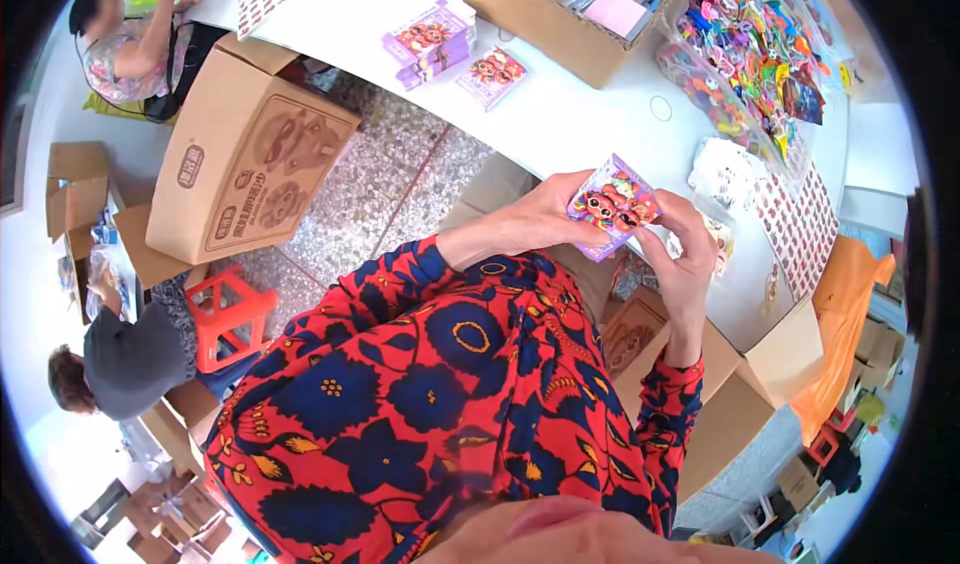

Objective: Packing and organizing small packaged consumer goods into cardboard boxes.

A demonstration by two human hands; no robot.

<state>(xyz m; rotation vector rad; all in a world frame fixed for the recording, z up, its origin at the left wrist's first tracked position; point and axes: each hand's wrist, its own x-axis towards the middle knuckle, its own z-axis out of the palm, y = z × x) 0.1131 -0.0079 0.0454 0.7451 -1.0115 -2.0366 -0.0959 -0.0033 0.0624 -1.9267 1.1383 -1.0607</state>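
In front of my chest, above the near edge of the white table (600,114), I hold a small purple printed box (612,209) with cartoon figures on its face. My left hand (540,214) is closed round the box's left side, its thumb along the lower edge. At the right edge, my right hand (688,249) pinches the box between thumb and forefinger; whether anything small is also in that pinch I cannot tell. Farther off on the table lie a stack of similar purple boxes (432,46) and one single purple box (492,76).
An open carton (540,26) of flat packs and a clear bin (690,89) of colourful trinkets stand at the back. Right of my hands are crumpled white plastic (725,172) and a sticker sheet (800,226). A large carton (245,164) and red stool (230,314) stand left, near two people.
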